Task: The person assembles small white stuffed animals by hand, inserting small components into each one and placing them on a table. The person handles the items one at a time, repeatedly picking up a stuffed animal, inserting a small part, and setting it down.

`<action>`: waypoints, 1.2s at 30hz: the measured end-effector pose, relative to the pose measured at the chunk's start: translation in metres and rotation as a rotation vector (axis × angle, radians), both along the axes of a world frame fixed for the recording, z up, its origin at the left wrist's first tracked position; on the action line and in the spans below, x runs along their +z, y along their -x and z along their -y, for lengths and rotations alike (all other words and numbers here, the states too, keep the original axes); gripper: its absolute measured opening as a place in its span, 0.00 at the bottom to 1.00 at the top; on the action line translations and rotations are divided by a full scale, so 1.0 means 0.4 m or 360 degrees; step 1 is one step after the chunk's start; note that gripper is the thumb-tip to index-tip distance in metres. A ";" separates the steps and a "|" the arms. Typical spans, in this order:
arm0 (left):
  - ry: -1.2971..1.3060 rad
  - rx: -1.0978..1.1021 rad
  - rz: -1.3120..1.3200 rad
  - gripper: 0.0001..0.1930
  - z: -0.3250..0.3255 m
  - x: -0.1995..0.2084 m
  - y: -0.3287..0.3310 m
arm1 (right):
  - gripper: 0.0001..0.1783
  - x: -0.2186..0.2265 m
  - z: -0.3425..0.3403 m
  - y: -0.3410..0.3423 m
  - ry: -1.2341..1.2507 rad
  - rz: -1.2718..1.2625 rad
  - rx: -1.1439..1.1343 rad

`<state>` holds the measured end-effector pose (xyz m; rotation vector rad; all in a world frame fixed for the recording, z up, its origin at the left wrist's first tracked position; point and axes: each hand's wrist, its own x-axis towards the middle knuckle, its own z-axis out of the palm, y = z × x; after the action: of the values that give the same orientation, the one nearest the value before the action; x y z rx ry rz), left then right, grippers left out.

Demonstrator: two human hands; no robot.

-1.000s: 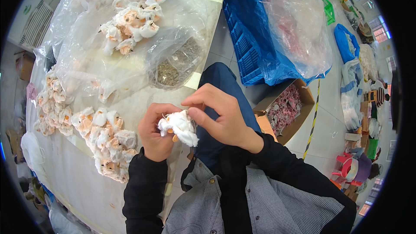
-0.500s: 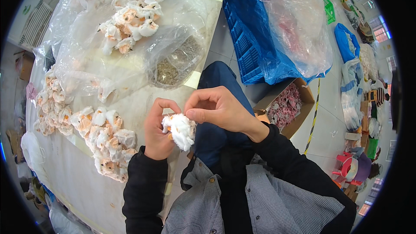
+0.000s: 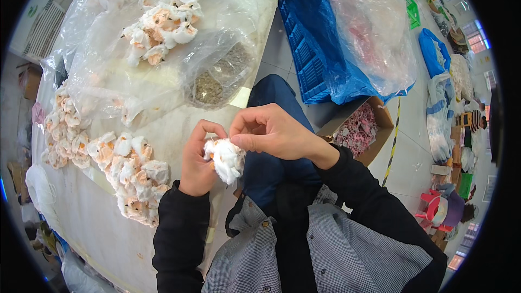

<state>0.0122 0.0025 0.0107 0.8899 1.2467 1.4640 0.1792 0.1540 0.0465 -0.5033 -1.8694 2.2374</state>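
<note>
Between my hands, over the table's right edge, is a small fluffy white plush piece (image 3: 228, 161) with a bit of orange at its left side. My left hand (image 3: 196, 158) is closed around it from the left, with the index finger bent over the top. At the plush's upper edge, my right hand (image 3: 274, 133) makes a pinch with thumb and index finger. Whatever lies in that pinch is hidden. On the table left of my hands lies a pile of similar white and peach plush pieces (image 3: 127, 171), some with small dark spots.
Another plush pile (image 3: 163, 24) rests on clear plastic sheeting, beside a bag of greenish-grey granules (image 3: 214, 84). Right of the table stand a blue crate (image 3: 309, 65) holding plastic bags and a cardboard box (image 3: 382, 135) of pink scraps. A yellow-black tape line (image 3: 392, 152) crosses the floor.
My right hand has shifted very slightly up and left, still pinching at the plush's edge. The left hand keeps its hold, and the plush has barely moved.
</note>
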 end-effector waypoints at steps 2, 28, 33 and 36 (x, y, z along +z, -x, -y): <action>-0.0067 0.0184 0.0004 0.17 -0.011 0.000 -0.003 | 0.10 -0.002 0.003 0.001 -0.0153 0.0022 -0.0135; 0.0046 0.0384 -0.0592 0.04 -0.002 -0.012 -0.012 | 0.08 -0.042 0.051 0.031 -0.1204 -0.0010 -0.0267; -0.0035 0.0423 -0.0759 0.04 -0.002 -0.010 -0.007 | 0.07 -0.053 0.058 0.046 -0.1244 -0.0140 -0.0389; -0.0044 0.0480 -0.0783 0.04 -0.007 0.002 -0.009 | 0.05 -0.046 0.046 0.054 -0.1228 -0.0110 -0.0383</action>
<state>0.0160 0.0055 0.0114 1.1642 1.7879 1.5480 0.1576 0.1354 0.0280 -0.4602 -2.2734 1.2230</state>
